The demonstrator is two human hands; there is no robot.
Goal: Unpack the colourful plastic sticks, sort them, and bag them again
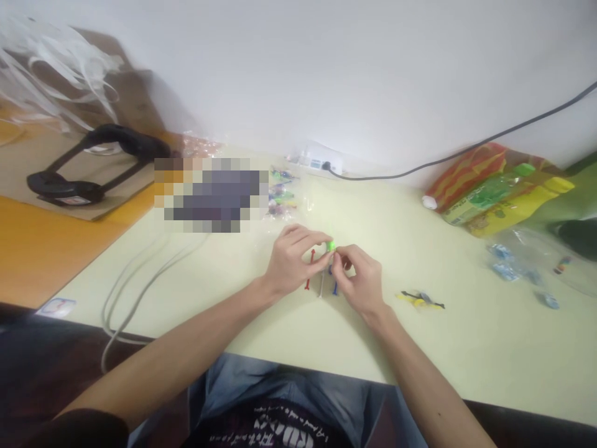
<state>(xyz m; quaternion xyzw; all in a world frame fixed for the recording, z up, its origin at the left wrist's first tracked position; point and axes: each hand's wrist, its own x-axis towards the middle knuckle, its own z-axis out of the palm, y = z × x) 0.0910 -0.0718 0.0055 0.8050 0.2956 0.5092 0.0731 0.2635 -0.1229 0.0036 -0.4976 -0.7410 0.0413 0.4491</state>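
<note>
Between the thumb and index finger of my left hand [295, 258] is a small bright green plastic piece [331, 246]. My right hand [364, 277] meets it from the other side, thumb and index fingertip pinched together at its lower edge. What those right fingertips grip is too small to make out. On the table below the hands lie a red arrow-tipped stick [312, 269], a whitish stick [321, 285] and a blue stick [335, 287], the blue one partly hidden by my right hand. A yellow and black plastic piece [422, 300] lies right of my right hand.
Clear bags with colourful small parts [282, 196] lie behind my left hand, beside a blurred-out dark object [217, 196]. Cables [140, 292] cross the table's left side. A black frame [97, 165] stands far left. Bottles [489, 196] and blue wrapped pieces [506, 267] lie right.
</note>
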